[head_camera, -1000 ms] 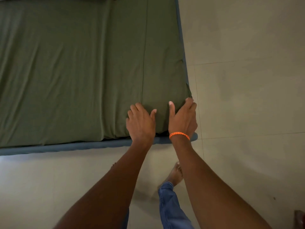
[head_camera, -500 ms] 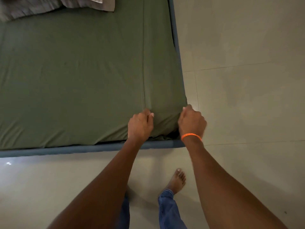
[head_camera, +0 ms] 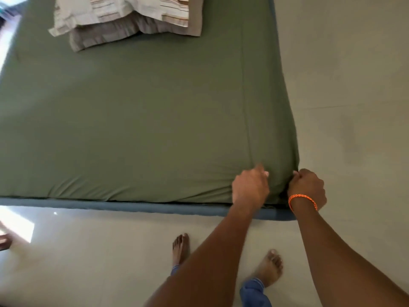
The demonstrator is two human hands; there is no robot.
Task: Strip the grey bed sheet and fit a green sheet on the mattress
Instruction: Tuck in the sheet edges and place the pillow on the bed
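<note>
The mattress lies on the floor with its long axis running away from you, and the green sheet covers its whole top, smooth over the middle and gathered only at the near right corner. No grey sheet shows on it; two pillows rest at the far end. That near right corner is where your next move turns: it sits directly between your two hands, and the loose cloth there hangs down toward the blue edge below your knuckles. Your right hand is at the corner itself, fingers curled and gripping the sheet's edge where it wraps the side. Your left hand is just inside it on the near edge, fingers bent and apparently pinching a fold of sheet. The tuck probably goes downward and under, toward you.
</note>
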